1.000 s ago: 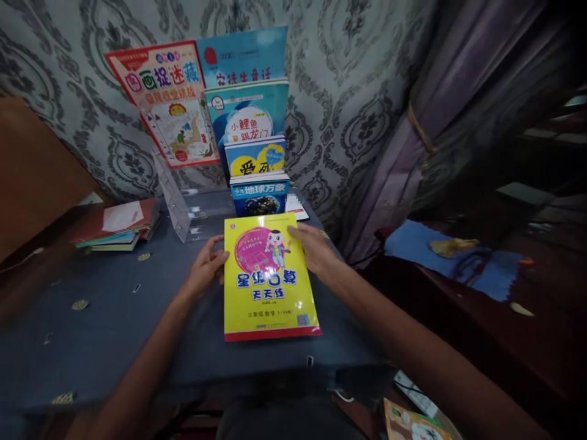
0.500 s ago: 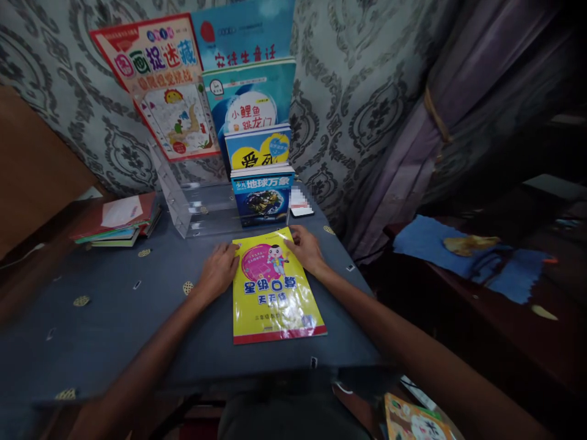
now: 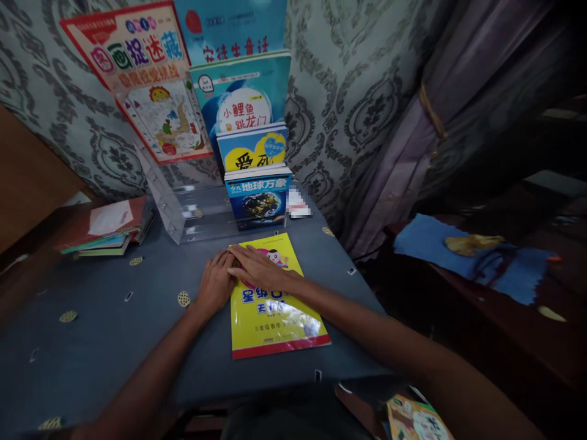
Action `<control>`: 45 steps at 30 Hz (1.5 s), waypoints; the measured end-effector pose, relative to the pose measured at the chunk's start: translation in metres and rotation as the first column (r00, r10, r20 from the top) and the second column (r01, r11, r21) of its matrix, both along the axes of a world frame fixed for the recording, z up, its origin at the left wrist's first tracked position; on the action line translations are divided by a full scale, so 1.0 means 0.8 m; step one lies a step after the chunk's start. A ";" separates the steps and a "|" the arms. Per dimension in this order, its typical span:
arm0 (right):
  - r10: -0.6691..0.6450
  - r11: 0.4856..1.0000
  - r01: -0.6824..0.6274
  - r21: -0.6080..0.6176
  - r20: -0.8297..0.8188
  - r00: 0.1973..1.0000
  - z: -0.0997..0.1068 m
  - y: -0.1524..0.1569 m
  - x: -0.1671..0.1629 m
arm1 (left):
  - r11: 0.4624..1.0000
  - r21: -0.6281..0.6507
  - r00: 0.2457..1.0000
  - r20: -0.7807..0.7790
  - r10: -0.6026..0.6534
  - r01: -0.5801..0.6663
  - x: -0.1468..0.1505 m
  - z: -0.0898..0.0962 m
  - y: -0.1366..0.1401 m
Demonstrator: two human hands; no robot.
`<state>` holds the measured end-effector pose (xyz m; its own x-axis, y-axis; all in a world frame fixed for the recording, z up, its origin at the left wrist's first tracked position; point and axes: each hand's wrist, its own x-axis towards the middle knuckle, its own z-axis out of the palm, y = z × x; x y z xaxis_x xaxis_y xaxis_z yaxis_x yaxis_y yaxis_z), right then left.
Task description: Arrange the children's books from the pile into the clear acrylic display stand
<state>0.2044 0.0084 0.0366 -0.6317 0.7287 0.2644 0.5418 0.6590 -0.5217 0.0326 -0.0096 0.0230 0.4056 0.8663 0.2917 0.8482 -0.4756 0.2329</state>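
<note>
Yellow workbook [image 3: 277, 315], red bottom band, closed, flat on grey-blue tabletop [image 3: 156, 305].

Yellow book [image 3: 279, 311] with red along the bottom, blue-grey tablecloth [image 3: 156, 284], grey damask-patterned wall covering [image 3: 353, 110], mauve curtain [image 3: 408, 165]

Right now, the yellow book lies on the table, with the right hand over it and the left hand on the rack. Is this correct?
No: the head view shows the left hand at the left edge of the yellow book, not on the rack. The book lies on the table under the right hand.
</note>
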 end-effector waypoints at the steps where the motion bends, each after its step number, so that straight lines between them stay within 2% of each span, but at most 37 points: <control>1: 0.006 1.000 -0.006 0.003 0.010 1.000 0.000 0.003 -0.001 | 1.000 -0.001 1.000 0.003 0.001 -0.001 -0.001 -0.001 0.000; 6: -0.004 1.000 0.001 0.030 0.086 0.996 -0.014 0.012 0.019 | 1.000 0.025 1.000 0.001 0.002 -0.002 -0.003 -0.006 0.002; 10: -0.088 0.996 0.085 0.022 0.159 0.983 -0.027 0.016 0.047 | 0.999 0.051 1.000 0.006 0.009 -0.010 -0.002 -0.006 0.002; 16: -0.215 0.976 0.210 0.049 0.166 0.962 -0.034 0.023 0.101 | 0.999 0.029 1.000 0.001 0.021 -0.021 0.000 -0.005 0.000; 20: -0.244 0.970 0.241 0.040 0.190 0.951 -0.035 0.026 0.122 | 0.999 0.032 0.999 -0.039 0.030 -0.029 -0.001 -0.001 -0.001; 24: -0.248 0.969 0.239 0.067 0.189 0.950 -0.037 0.026 0.122 | 0.996 0.085 0.986 -0.167 0.015 -0.001 0.010 0.015 0.000; 28: -0.258 0.966 0.246 0.084 0.200 0.945 -0.039 0.024 0.117 | 0.987 0.074 0.969 -0.213 -0.122 0.140 0.044 0.024 0.014; 31: -0.271 0.961 0.255 0.104 0.212 0.939 -0.038 0.022 0.114 | 0.970 0.013 0.957 -0.167 -0.239 0.244 0.069 0.014 0.030; 37: -0.285 0.955 0.256 0.146 0.236 0.929 -0.035 0.008 0.110 | 0.962 0.036 0.962 -0.043 -0.270 0.271 0.076 -0.014 0.046; 41: -0.266 0.961 0.237 0.145 0.232 0.936 -0.034 -0.016 0.112 | 0.960 0.022 0.960 -0.021 -0.278 0.279 0.072 -0.016 0.046; 45: -0.230 0.970 0.202 0.137 0.241 0.943 -0.033 -0.056 0.113 | 0.961 0.007 0.961 -0.007 -0.277 0.277 0.073 -0.014 0.045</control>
